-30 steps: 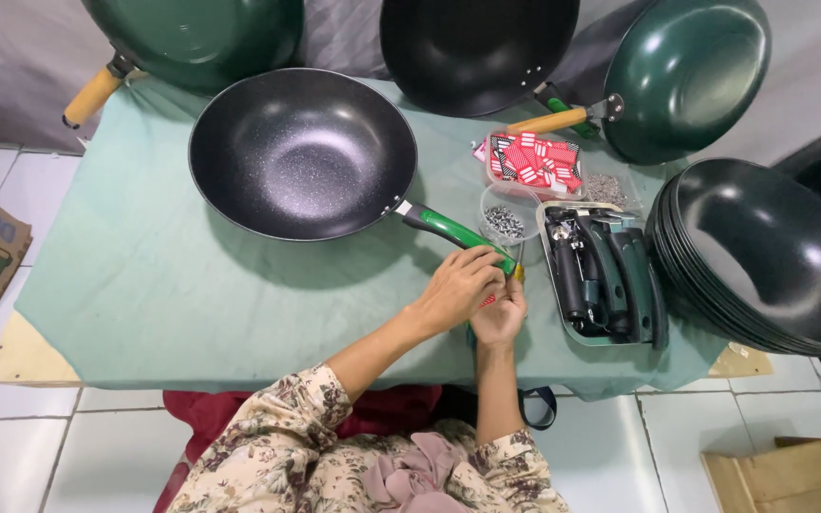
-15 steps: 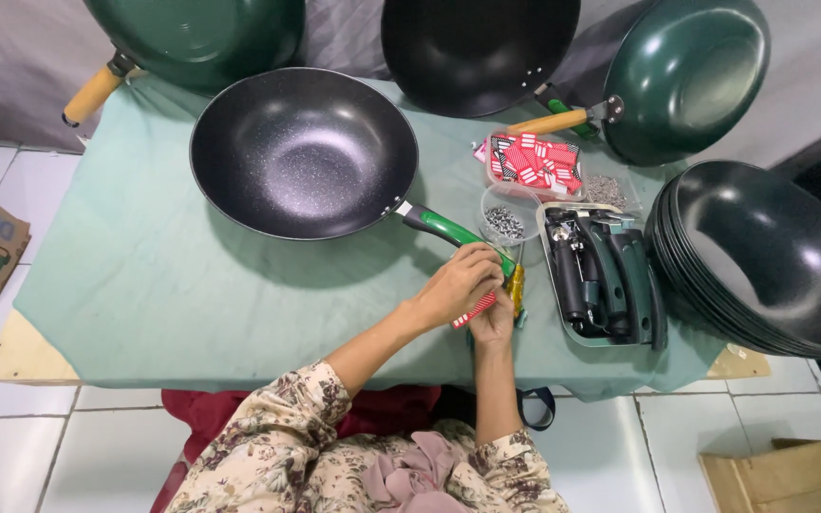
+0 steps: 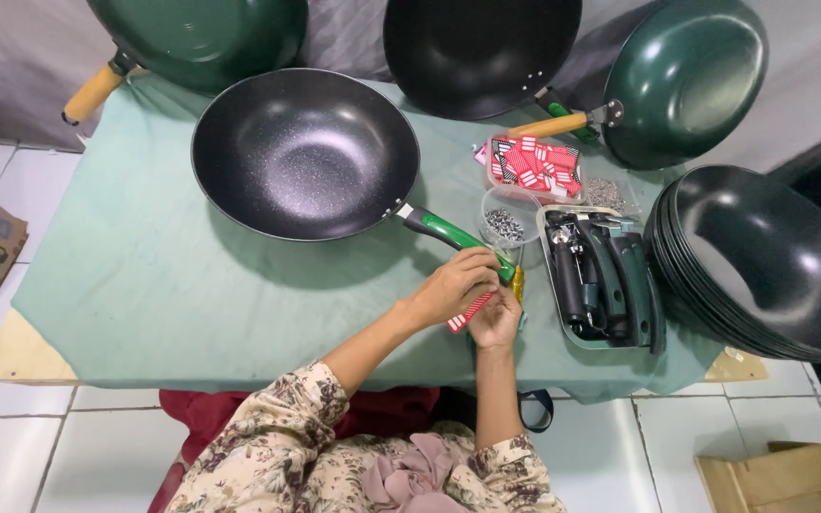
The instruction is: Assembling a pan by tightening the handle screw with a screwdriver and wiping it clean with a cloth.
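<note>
The left hand (image 3: 453, 288) and right hand (image 3: 496, 318) pinch a red striped label (image 3: 466, 313) at the wok's green handle (image 3: 456, 237), near the worktop's (image 3: 125, 285) edge. The label looks light and flimsy; edge grip is advisable.

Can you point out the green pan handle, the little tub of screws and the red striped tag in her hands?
green pan handle (image 3: 444, 231), head view, middle of the grip.
tub of screws (image 3: 505, 225), head view, the screws inside.
red striped tag (image 3: 468, 312), head view, its exposed lower end.
</note>
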